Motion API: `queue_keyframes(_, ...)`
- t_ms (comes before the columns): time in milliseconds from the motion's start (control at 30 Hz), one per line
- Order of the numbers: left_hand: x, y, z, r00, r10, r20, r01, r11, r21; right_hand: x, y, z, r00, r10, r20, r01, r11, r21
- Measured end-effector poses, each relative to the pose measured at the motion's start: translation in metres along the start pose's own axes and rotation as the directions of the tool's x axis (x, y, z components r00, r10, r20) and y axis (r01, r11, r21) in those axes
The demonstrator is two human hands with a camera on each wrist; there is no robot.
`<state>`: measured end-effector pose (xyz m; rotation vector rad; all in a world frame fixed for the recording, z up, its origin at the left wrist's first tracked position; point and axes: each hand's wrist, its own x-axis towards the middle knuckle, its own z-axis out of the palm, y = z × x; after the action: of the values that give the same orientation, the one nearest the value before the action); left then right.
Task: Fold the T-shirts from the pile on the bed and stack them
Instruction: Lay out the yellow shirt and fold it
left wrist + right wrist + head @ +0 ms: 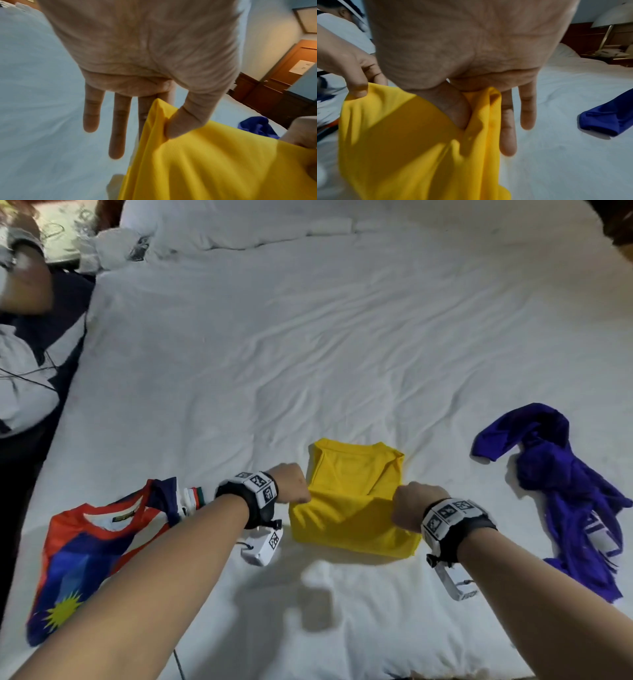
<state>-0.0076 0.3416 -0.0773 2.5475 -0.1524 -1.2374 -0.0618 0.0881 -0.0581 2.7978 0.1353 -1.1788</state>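
Yellow shirt point(352, 501) lies low centre of the frame on the white bed point(308, 354) — left hand point(291, 482) and right hand point(416, 505) each pinch its lifted edge. Purple shirt point(565, 491) sits crumpled right; striped shirt point(92, 556) lower left.

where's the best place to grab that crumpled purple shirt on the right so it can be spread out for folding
Probably the sleeve end of the purple shirt, which sticks out at the far left of the heap, flat on the white sheet and clear of the bunched body. Come from above on its left side, nearest the yellow shirt. Both the left hand and right hand are pinching that shirt now.
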Motion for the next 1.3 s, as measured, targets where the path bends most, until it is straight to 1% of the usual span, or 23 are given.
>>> queue_keyframes(100, 0.03, -0.004, -0.011, 0.994, -0.045, -0.098, 0.032, 0.991, -0.129, 0.035, 0.01, -0.007, 0.998, 0.044, -0.044, -0.041, 0.997, 0.067)
queue_keyframes(233, 0.078, -0.015, -0.004, 0.976, -0.109, -0.187, 0.057, 0.963, -0.263, 0.083, 0.023, -0.001, 0.988, 0.115, -0.106, -0.089, 0.97, 0.227)
queue_keyframes(333, 0.113, -0.026, 0.007, 0.946, -0.146, -0.289, 0.024, 0.922, -0.386, 0.113, 0.031, 0.01, 0.964, 0.197, -0.179, -0.127, 0.932, 0.34)
queue_keyframes(467, 0.147, -0.031, 0.009, 0.918, -0.161, -0.364, -0.03, 0.884, -0.466, 0.144, 0.043, 0.022, 0.923, 0.31, -0.228, -0.185, 0.877, 0.444)
queue_keyframes(533, 0.163, -0.029, 0.007, 0.899, -0.167, -0.406, -0.054, 0.877, -0.478, 0.158, 0.048, 0.027, 0.907, 0.34, -0.247, -0.203, 0.869, 0.452)
queue_keyframes(567, 0.169, -0.027, 0.007, 0.885, -0.18, -0.429, -0.047, 0.883, -0.467, 0.163, 0.048, 0.03, 0.893, 0.354, -0.278, -0.204, 0.868, 0.452)
queue_keyframes(600, 0.17, -0.023, 0.008, 0.864, -0.199, -0.462, -0.015, 0.908, -0.42, 0.166, 0.046, 0.032, 0.867, 0.371, -0.334, -0.194, 0.867, 0.46)
queue_keyframes(633, 0.17, -0.018, 0.012, 0.838, -0.199, -0.507, 0.034, 0.948, -0.317, 0.167, 0.042, 0.035, 0.829, 0.384, -0.406, -0.169, 0.865, 0.472)
queue_keyframes(667, 0.167, -0.01, 0.021, 0.812, -0.165, -0.56, 0.079, 0.981, -0.175, 0.166, 0.036, 0.04, 0.791, 0.379, -0.48, -0.127, 0.87, 0.477)
queue_keyframes(700, 0.16, 0.001, 0.032, 0.787, -0.083, -0.611, 0.082, 0.996, -0.031, 0.164, 0.027, 0.046, 0.771, 0.345, -0.536, -0.073, 0.883, 0.463)
queue_keyframes(733, 0.152, 0.014, 0.046, 0.78, 0.025, -0.625, 0.043, 0.995, 0.092, 0.164, 0.016, 0.056, 0.772, 0.281, -0.571, -0.01, 0.903, 0.431)
queue_keyframes(767, 0.147, 0.025, 0.063, 0.793, 0.133, -0.594, -0.012, 0.979, 0.203, 0.162, 0.004, 0.068, 0.788, 0.194, -0.585, 0.054, 0.924, 0.379)
queue_keyframes(800, 0.146, 0.031, 0.082, 0.818, 0.217, -0.533, -0.062, 0.954, 0.294, 0.162, -0.008, 0.081, 0.812, 0.104, -0.575, 0.11, 0.939, 0.326)
queue_keyframes(833, 0.148, 0.034, 0.098, 0.839, 0.257, -0.479, -0.086, 0.933, 0.349, 0.162, -0.018, 0.095, 0.837, 0.038, -0.546, 0.144, 0.947, 0.286)
queue_keyframes(867, 0.152, 0.031, 0.11, 0.852, 0.263, -0.452, -0.088, 0.924, 0.373, 0.163, -0.024, 0.106, 0.855, 0.007, -0.518, 0.156, 0.95, 0.27)
queue_keyframes(933, 0.163, 0.021, 0.118, 0.856, 0.229, -0.464, -0.066, 0.938, 0.34, 0.168, -0.026, 0.12, 0.874, 0.008, -0.487, 0.144, 0.951, 0.273)
queue_keyframes(1000, 0.172, 0.011, 0.116, 0.847, 0.176, -0.502, -0.032, 0.959, 0.283, 0.173, -0.02, 0.123, 0.878, 0.037, -0.478, 0.108, 0.956, 0.273)
queue_keyframes(1100, 0.178, 0.002, 0.109, 0.83, 0.092, -0.55, 0.035, 0.976, 0.216, 0.182, -0.007, 0.122, 0.878, 0.127, -0.461, 0.026, 0.95, 0.311)
queue_keyframes(1200, 0.18, -0.009, 0.102, 0.827, -0.004, -0.562, 0.114, 0.98, 0.161, 0.187, 0.007, 0.122, 0.874, 0.234, -0.425, -0.046, 0.912, 0.408)
queue_keyframes(1233, 0.178, -0.009, 0.1, 0.813, -0.055, -0.579, 0.162, 0.977, 0.135, 0.186, 0.009, 0.121, 0.87, 0.274, -0.41, -0.078, 0.897, 0.435)
queue_keyframes(1267, 0.175, -0.007, 0.098, 0.788, -0.111, -0.606, 0.211, 0.973, 0.096, 0.184, 0.009, 0.119, 0.86, 0.32, -0.398, -0.114, 0.88, 0.462)
queue_keyframes(1300, 0.168, -0.001, 0.098, 0.76, -0.145, -0.633, 0.235, 0.97, 0.06, 0.18, 0.005, 0.115, 0.844, 0.364, -0.394, -0.142, 0.86, 0.49)
